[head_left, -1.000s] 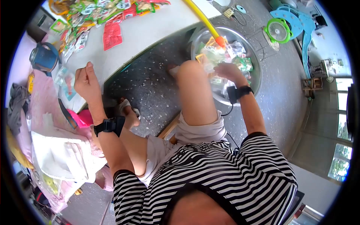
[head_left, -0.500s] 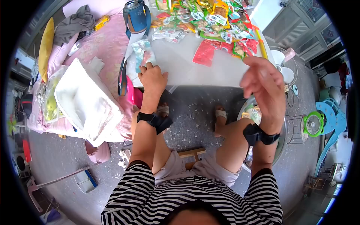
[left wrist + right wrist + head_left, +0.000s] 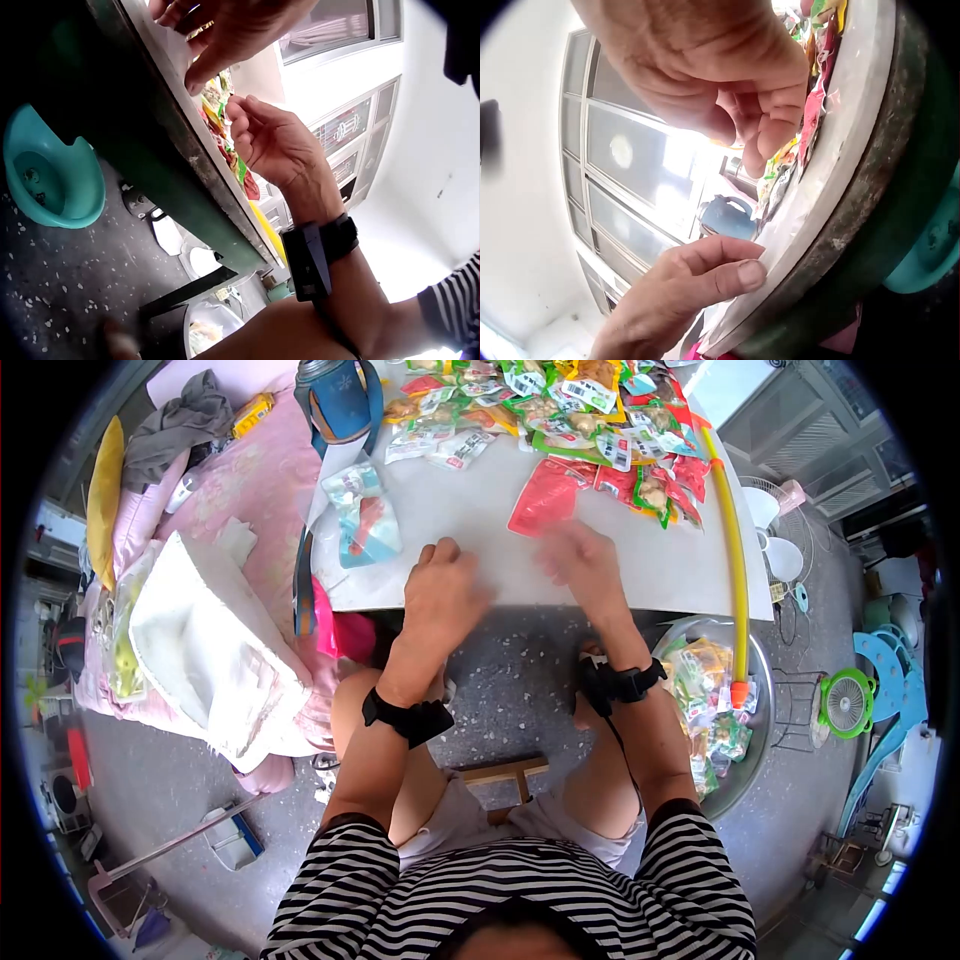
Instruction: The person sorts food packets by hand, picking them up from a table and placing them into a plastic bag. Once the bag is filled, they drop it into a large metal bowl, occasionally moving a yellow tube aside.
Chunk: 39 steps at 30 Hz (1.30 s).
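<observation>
My left hand (image 3: 440, 595) is over the table's near edge, its fingers loosely bent and holding nothing. A pale blue, clear-fronted packet (image 3: 365, 520) lies to its left on the white tabletop (image 3: 450, 500). Across from it, my right hand (image 3: 588, 572) is blurred, with fingertips close to the near edge of a red packet (image 3: 543, 498). In the left wrist view the right hand (image 3: 274, 146) has loosely curled fingers with nothing in them. The right wrist view shows the left hand (image 3: 690, 289) with thumb and forefinger apart near the table edge.
Several food packets (image 3: 570, 420) are heaped at the back of the table. A metal basin (image 3: 755, 735) of packets stands on the floor at right, a yellow tube (image 3: 735, 550) hanging over it. A blue flask (image 3: 335, 405) and a white foam box (image 3: 190, 630) are at left.
The view has swung left. My right hand has gone from the basin up to the table near the red packet. My left hand has moved right, away from the pale blue packet.
</observation>
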Available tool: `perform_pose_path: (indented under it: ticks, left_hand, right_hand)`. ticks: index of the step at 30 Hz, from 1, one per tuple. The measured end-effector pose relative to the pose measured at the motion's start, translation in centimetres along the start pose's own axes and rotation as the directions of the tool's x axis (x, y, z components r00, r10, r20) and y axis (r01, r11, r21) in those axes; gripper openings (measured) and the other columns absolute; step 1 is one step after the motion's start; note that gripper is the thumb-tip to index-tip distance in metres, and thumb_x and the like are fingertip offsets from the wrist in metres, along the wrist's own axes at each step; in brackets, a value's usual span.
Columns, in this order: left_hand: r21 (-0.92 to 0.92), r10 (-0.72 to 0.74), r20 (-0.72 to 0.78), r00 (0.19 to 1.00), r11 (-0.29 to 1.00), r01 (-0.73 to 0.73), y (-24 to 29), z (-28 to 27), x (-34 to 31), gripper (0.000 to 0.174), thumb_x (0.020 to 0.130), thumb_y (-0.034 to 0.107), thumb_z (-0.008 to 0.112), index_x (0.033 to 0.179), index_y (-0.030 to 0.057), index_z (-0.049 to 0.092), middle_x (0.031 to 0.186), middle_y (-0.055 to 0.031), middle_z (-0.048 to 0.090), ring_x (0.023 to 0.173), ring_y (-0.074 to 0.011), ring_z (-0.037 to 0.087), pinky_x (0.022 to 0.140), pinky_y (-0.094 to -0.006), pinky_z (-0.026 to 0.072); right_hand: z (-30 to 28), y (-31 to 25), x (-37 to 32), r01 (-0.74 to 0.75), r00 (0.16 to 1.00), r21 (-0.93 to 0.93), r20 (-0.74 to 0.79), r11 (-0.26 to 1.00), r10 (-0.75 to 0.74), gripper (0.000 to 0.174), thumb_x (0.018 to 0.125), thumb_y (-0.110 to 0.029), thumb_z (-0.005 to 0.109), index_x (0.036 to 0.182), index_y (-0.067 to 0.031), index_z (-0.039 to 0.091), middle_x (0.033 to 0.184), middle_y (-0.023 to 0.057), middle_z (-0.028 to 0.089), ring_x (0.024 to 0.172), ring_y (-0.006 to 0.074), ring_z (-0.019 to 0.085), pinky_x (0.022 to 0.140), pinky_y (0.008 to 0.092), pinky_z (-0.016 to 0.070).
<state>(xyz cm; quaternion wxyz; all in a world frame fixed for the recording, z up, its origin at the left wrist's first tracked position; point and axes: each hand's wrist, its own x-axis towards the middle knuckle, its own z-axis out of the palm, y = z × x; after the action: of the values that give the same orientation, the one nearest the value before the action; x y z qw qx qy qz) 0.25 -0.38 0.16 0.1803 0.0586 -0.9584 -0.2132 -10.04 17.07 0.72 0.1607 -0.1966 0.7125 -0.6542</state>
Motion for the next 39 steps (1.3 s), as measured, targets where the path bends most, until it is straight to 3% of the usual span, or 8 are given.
perform_pose_path:
  ticks: [10, 13, 22, 28, 29, 32, 36, 39]
  left_hand:
    - [-0.269, -0.035, -0.211, 0.977, 0.963, -0.024, -0.8, 0.6, 0.5, 0.005, 0.074, -0.003, 0.064, 0.078, -0.0017, 0.063, 0.071, -0.0142, 0.059, 0.059, -0.0271, 0.058, 0.057, -0.0354, 0.0451]
    - [-0.418, -0.128, -0.113, 0.985, 0.906, 0.07, -0.1, 0.4, 0.2, 0.004, 0.078, -0.002, 0.064, 0.076, -0.0034, 0.061, 0.068, -0.009, 0.059, 0.059, -0.0135, 0.053, 0.057, -0.0273, 0.043]
    - [-0.788, -0.251, 0.084, 0.964, 0.575, 0.219, -0.9, 2.3, 0.2, 0.011, 0.083, 0.002, 0.062, 0.074, -0.0021, 0.056, 0.063, 0.0022, 0.051, 0.06, -0.005, 0.042, 0.052, -0.0237, 0.0347]
    - [-0.76, -0.341, -0.062, 0.938, 0.626, 0.177, -1.1, 1.0, 0.6, 0.014, 0.088, 0.004, 0.062, 0.076, 0.002, 0.054, 0.067, 0.0047, 0.05, 0.066, -0.0032, 0.043, 0.056, -0.0223, 0.0341]
    - [-0.512, -0.27, -0.299, 0.915, 0.855, 0.085, -0.7, 0.6, 0.8, 0.013, 0.088, 0.004, 0.061, 0.079, 0.0011, 0.052, 0.065, -0.0026, 0.05, 0.059, -0.0103, 0.047, 0.053, -0.0282, 0.0379]
    - [-0.161, -0.005, -0.549, 0.836, 0.982, -0.1, 0.4, -0.3, 1.4, 0.01, 0.084, 0.0, 0.06, 0.083, 0.0019, 0.05, 0.071, -0.014, 0.055, 0.055, -0.0295, 0.053, 0.052, -0.0393, 0.0416]
    - [-0.058, 0.14, -0.32, 0.937, 0.984, -0.167, 1.8, 0.4, 0.4, 0.014, 0.084, 0.003, 0.062, 0.088, 0.0027, 0.049, 0.076, -0.0158, 0.055, 0.064, -0.0361, 0.058, 0.055, -0.0425, 0.0458]
    - [-0.008, 0.202, -0.22, 0.954, 0.978, -0.209, 2.6, 0.7, 0.1, 0.016, 0.081, 0.004, 0.062, 0.089, 0.0032, 0.048, 0.079, -0.0146, 0.054, 0.068, -0.0365, 0.059, 0.056, -0.0442, 0.0469]
  right_hand:
    - [1.4, -0.2, -1.0, -0.182, 0.978, 0.074, 0.121, 0.98, 0.172, 0.027, 0.094, -0.026, 0.057, 0.091, -0.0006, 0.063, 0.071, 0.0056, 0.064, 0.055, 0.0087, 0.058, 0.046, 0.0219, 0.0464]
    - [2.8, -0.2, -1.5, -0.234, 0.959, 0.05, 0.178, 0.971, 0.222, 0.031, 0.094, -0.029, 0.057, 0.087, 0.0008, 0.064, 0.07, 0.0065, 0.064, 0.054, 0.0105, 0.061, 0.044, 0.0228, 0.0474]
    - [3.9, 0.9, -0.4, -0.188, 0.965, 0.131, 0.208, 0.973, 0.158, 0.031, 0.096, -0.026, 0.053, 0.083, 0.0014, 0.063, 0.069, 0.0081, 0.065, 0.053, 0.0119, 0.062, 0.044, 0.0226, 0.0484]
    - [3.3, 0.2, -0.5, -0.231, 0.958, 0.048, 0.185, 0.972, 0.219, 0.029, 0.093, -0.024, 0.056, 0.081, 0.0009, 0.063, 0.07, 0.0084, 0.065, 0.054, 0.0122, 0.062, 0.045, 0.0234, 0.0482]
    - [3.0, 0.1, -0.5, -0.234, 0.958, 0.005, 0.17, 0.972, 0.23, 0.028, 0.092, -0.025, 0.058, 0.081, 0.0009, 0.063, 0.07, 0.0086, 0.065, 0.055, 0.0123, 0.062, 0.046, 0.0236, 0.0481]
    - [2.0, -0.2, -0.4, -0.215, 0.961, -0.119, 0.151, 0.969, 0.231, 0.027, 0.086, -0.025, 0.064, 0.081, 0.0012, 0.064, 0.069, 0.0098, 0.065, 0.056, 0.0131, 0.063, 0.047, 0.0256, 0.0481]
    - [2.5, 1.1, 0.1, 0.091, 0.98, -0.459, -0.117, 0.884, -0.161, 0.027, 0.08, -0.025, 0.069, 0.083, 0.0016, 0.065, 0.065, 0.0104, 0.064, 0.055, 0.0133, 0.063, 0.05, 0.0295, 0.0481]
    - [1.7, 1.3, 1.0, 0.068, 0.944, -0.421, -0.267, 0.904, -0.196, 0.024, 0.08, -0.022, 0.07, 0.086, 0.0013, 0.066, 0.064, 0.01, 0.064, 0.056, 0.0138, 0.061, 0.053, 0.0305, 0.0481]
